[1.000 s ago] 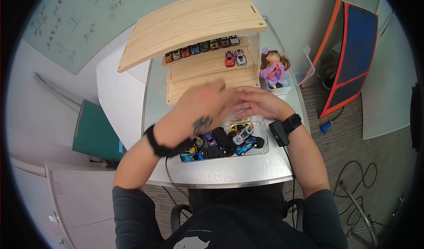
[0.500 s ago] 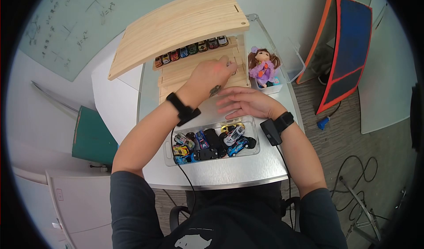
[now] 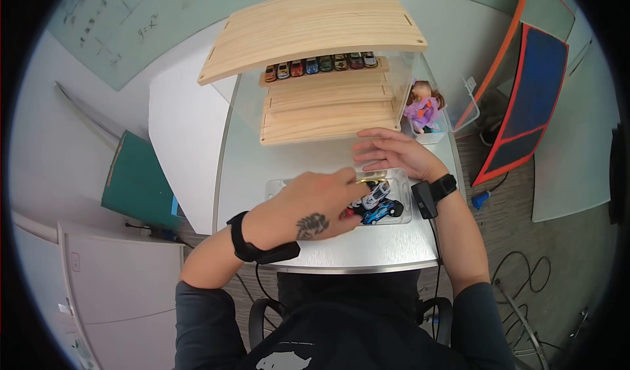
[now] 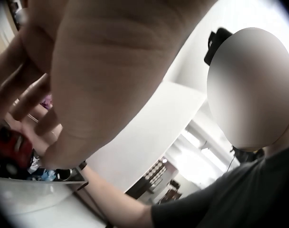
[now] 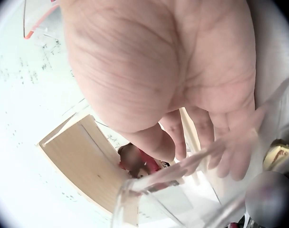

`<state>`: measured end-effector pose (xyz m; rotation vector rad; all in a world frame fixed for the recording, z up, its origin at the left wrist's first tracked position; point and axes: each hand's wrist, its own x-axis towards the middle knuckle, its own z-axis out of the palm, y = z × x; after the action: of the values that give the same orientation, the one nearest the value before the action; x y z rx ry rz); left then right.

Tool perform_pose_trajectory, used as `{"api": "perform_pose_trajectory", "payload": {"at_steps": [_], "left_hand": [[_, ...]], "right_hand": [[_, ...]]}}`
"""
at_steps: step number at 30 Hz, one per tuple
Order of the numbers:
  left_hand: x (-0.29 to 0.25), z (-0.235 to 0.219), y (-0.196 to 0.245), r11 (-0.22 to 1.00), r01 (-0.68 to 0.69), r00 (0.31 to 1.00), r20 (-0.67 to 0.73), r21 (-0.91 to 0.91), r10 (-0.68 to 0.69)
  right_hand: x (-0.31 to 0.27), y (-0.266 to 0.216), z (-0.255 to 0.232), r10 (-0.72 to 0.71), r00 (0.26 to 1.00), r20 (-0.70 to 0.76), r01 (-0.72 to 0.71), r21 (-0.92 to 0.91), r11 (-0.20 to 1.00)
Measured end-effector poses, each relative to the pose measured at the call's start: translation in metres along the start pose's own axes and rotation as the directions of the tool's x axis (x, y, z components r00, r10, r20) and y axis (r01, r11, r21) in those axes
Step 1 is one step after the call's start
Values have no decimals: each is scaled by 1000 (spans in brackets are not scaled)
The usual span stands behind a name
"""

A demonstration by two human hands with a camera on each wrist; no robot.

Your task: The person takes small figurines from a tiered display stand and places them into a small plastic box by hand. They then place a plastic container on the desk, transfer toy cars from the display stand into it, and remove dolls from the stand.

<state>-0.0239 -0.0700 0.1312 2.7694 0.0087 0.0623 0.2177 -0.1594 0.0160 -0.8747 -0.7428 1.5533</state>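
My left hand (image 3: 315, 203) is low over the clear plastic tray (image 3: 405, 180), with its thumb and fingers around a red toy car (image 4: 14, 147). Much of that car is hidden by the hand in the head view. A white toy car (image 3: 376, 196) and a blue toy car (image 3: 380, 212) show in the tray's right half; the hand covers the left half. Past the tray's far right corner, my right hand (image 3: 397, 152) holds nothing, its fingers stretched out to the left.
Behind the tray stands a wooden tiered display shelf (image 3: 331, 127) under a broad wooden top (image 3: 315, 22). A row of toy cars (image 3: 326, 63) lines its upper tier. A doll (image 3: 423, 111) in purple sits in a small box to the right. Cables run from both wrist cameras.
My left hand reached to the shelf's middle tier, then came back down to the tray. The red and white cars that stood on that tier are gone from it. My right hand stays nearly still.
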Motion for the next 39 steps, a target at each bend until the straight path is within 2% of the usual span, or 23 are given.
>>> {"api": "perform_pose_trajectory", "payload": {"at_steps": [1, 3, 5, 6, 7, 8, 9, 10, 11, 12, 13, 14, 15, 17, 21, 23, 24, 26, 29, 30, 32, 36, 39], "left_hand": [[-1, -5, -3, 993, -57, 996, -75, -105, 49], [-7, -15, -22, 986, -9, 988, -155, -164, -17], [-17, -14, -59, 924, 192, 939, -210, -331, -271], [-25, -10, -79, 921, 189, 936, -220, -339, -273], [-33, -3, -103, 788, 236, 911, -152, -568, -383], [-41, 8, -122, 597, 268, 883, -56, -756, -467], [-47, 21, -138, 591, 260, 882, -62, -764, -467], [-52, 35, -153, 371, 111, 875, -87, -922, -477], [-53, 44, -163, 118, -55, 866, -106, -992, -488], [-53, 54, -172, 12, -119, 859, -109, -993, -500], [-52, 54, -174, 2, -133, 862, -117, -991, -494], [-51, 54, -176, 7, -136, 865, -122, -991, -487], [-53, 55, -178, 13, -137, 866, -126, -990, -483], [-56, 64, -187, -18, -177, 865, -147, -984, -480], [-57, 69, -192, -21, -192, 869, -160, -981, -468], [-55, 67, -188, 5, -151, 861, -134, -989, -491], [-54, 66, -188, 36, -99, 854, -103, -994, -510], [-53, 68, -191, 45, -101, 853, -110, -994, -511], [-52, 71, -193, 82, -87, 855, -117, -993, -505], [-51, 71, -193, 121, -83, 855, -133, -989, -500], [-50, 71, -190, 159, -52, 851, -128, -986, -509], [-49, 73, -186, 243, 8, 848, -122, -970, -516], [-49, 74, -184, 304, 34, 849, -133, -952, -512]], "right_hand": [[-1, 0, 2, 5, 1000, -2, -5, -5, 1000], [-1, -6, 7, -8, 1000, 0, 8, -24, 1000], [-1, -23, 18, 1, 999, 33, 3, -109, 994], [-3, -38, 33, -43, 998, 41, 52, -238, 970], [-2, -52, 45, -87, 995, 57, 102, -362, 927], [3, -63, 51, -161, 984, 80, 178, -552, 815], [9, -73, 60, -152, 985, 79, 170, -560, 811], [17, -82, 72, -264, 965, 6, 167, -786, 595], [26, -90, 79, -388, 921, -29, 108, -939, 325], [39, -93, 75, -385, 922, -32, 97, -945, 312], [55, -92, 64, -510, 853, 112, 105, -994, -41], [68, -92, 61, -563, 773, 294, 67, -919, -389], [75, -93, 57, -550, 780, 298, 67, -914, -400], [90, -95, 59, -560, 827, 58, -273, -828, -490], [111, -97, 41, -584, 811, 26, -353, -775, -525], [117, -92, 37, -620, 780, -85, -458, -753, -473], [119, -88, 35, -617, 784, -75, -451, -751, -482], [118, -80, 28, -690, 723, 21, -458, -733, -503], [118, -80, 21, -701, 704, 117, -434, -710, -554], [118, -81, 20, -696, 708, 116, -433, -708, -558], [117, -86, 28, -670, 742, 3, -504, -658, -560], [109, -90, 23, -642, 766, 0, -518, -592, -618], [80, -93, 56, -648, 758, 73, -469, -629, -620]]}}
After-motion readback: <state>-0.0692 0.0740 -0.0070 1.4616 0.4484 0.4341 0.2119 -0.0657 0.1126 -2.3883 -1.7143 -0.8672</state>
